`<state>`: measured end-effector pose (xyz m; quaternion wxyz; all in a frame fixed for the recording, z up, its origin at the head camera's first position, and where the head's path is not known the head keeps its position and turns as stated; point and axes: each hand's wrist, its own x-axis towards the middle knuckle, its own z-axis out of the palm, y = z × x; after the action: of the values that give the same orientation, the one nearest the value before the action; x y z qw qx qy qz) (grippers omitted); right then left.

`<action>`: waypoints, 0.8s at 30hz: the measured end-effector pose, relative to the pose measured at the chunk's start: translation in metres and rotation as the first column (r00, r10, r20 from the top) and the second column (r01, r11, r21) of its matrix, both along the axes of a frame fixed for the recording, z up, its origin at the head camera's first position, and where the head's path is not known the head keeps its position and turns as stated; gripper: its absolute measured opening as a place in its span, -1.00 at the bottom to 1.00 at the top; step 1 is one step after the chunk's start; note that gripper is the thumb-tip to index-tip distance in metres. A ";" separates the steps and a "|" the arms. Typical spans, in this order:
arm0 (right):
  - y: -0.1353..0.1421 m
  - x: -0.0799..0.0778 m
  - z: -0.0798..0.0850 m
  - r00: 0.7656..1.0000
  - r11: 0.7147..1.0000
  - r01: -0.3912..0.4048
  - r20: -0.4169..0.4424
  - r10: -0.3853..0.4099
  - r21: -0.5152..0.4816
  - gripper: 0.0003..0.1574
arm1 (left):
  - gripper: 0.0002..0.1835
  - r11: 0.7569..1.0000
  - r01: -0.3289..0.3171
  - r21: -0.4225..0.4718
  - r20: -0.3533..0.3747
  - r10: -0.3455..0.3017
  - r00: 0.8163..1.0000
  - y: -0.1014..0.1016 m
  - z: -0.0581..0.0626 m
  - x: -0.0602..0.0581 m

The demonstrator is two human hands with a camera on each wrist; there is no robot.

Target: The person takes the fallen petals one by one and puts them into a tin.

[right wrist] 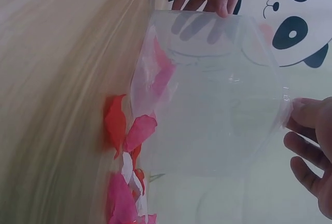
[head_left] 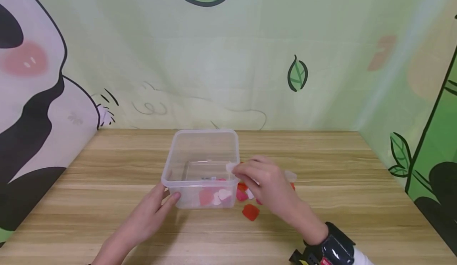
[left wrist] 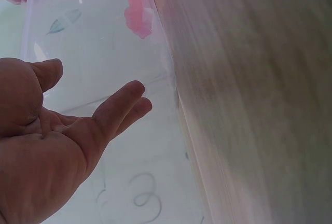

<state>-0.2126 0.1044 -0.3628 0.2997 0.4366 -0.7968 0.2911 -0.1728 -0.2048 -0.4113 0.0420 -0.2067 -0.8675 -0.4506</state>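
A clear plastic box (head_left: pixel 202 183) stands on the table with pink and white petals (head_left: pixel 224 194) inside, low behind its front wall. My left hand (head_left: pixel 151 213) rests on its front left corner, thumb against the front wall; in the left wrist view the fingers (left wrist: pixel 122 105) are extended. At the right rim, my right hand (head_left: pixel 267 181) pinches a pale petal (head_left: pixel 230 167) between thumb and fingertips. Red, pink and white petals (right wrist: pixel 123 198) lie outside the box, partly hidden under the right hand in the head view.
A red petal (head_left: pixel 251 212) lies nearest the front, right of the box. Another pale piece (head_left: pixel 290 176) shows beyond the right hand. The wooden table (head_left: pixel 118 169) ends at a printed cloth backdrop (head_left: pixel 221 58) behind and at both sides.
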 end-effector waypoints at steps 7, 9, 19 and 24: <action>0.002 0.001 0.000 0.999 0.999 0.019 -0.036 -0.017 0.045 -0.51 | -0.37 1.000 -0.010 -0.004 0.004 0.010 1.000 0.000 0.000 0.000; 0.003 0.002 0.001 0.999 0.999 0.025 -0.028 -0.023 0.042 -0.50 | -0.37 1.000 -0.018 -0.008 0.004 0.018 1.000 0.000 0.001 0.000; 0.012 0.004 -0.005 0.996 0.991 0.092 -0.016 -0.091 0.098 -0.80 | -0.36 1.000 -0.017 -0.005 -0.014 0.017 1.000 0.001 0.002 0.001; 0.016 0.007 -0.011 0.967 0.918 0.166 0.124 -0.223 0.360 -0.89 | -0.36 0.999 -0.017 -0.028 -0.021 0.017 1.000 0.000 0.001 0.000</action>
<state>-0.2054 0.1200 -0.3737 0.1798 0.3759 -0.8967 0.1495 -0.1723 -0.2046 -0.4106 0.0521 -0.2046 -0.8750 -0.4357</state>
